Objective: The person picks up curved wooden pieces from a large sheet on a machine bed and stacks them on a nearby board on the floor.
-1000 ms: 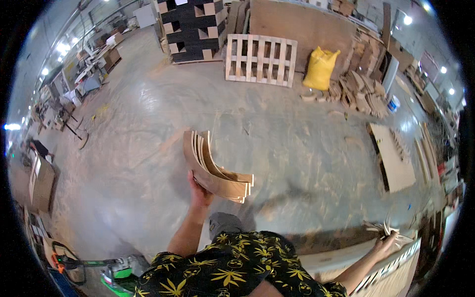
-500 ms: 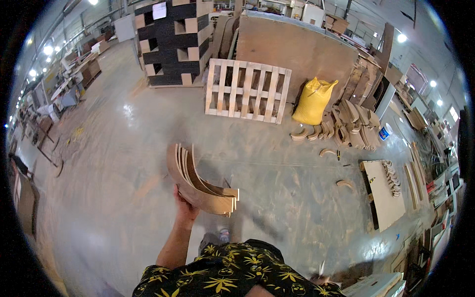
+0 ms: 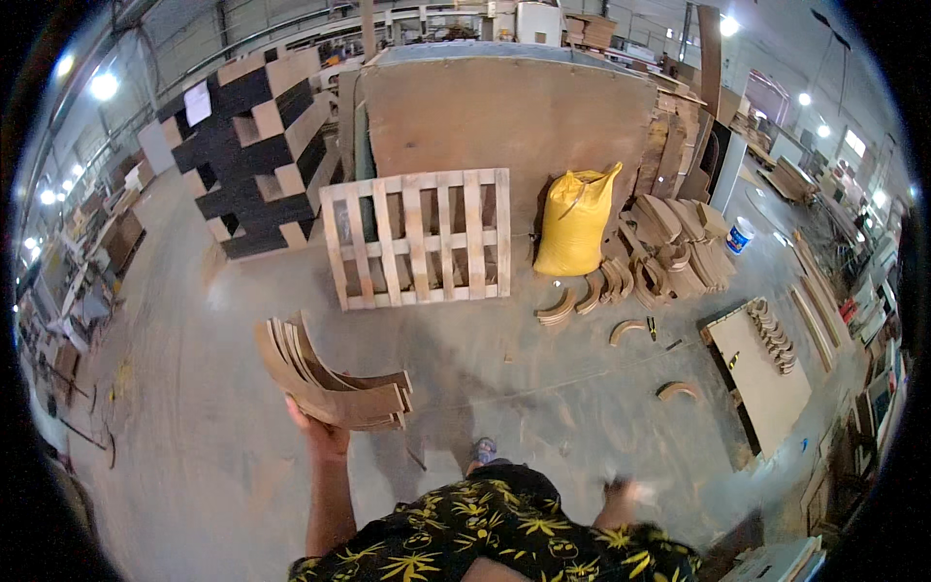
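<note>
My left hand (image 3: pixel 318 429) is closed round the underside of several nested curved wooden panels (image 3: pixel 339 400), held out over the floor at the left. They are thin, brown arcs with pale cut edges, stacked one inside another. The fingertips are mostly behind the panels. My right hand (image 3: pixel 619 493) hangs low beside my body on the right, close to no object; it is smeared by motion, so its fingers cannot be read.
A slatted wooden pallet (image 3: pixel 422 238) leans against a large brown board (image 3: pixel 504 121). Beside it stand a yellow sack (image 3: pixel 579 221) and a heap of curved wooden pieces (image 3: pixel 679 247). A low board (image 3: pixel 766 388) bears a row of small arcs. A black-and-tan stack (image 3: pixel 257 145) stands far left.
The view has swung right and moved nearer to the pallet and sack. The panels stay in my left hand, now further left in view. My right hand has come more into sight.
</note>
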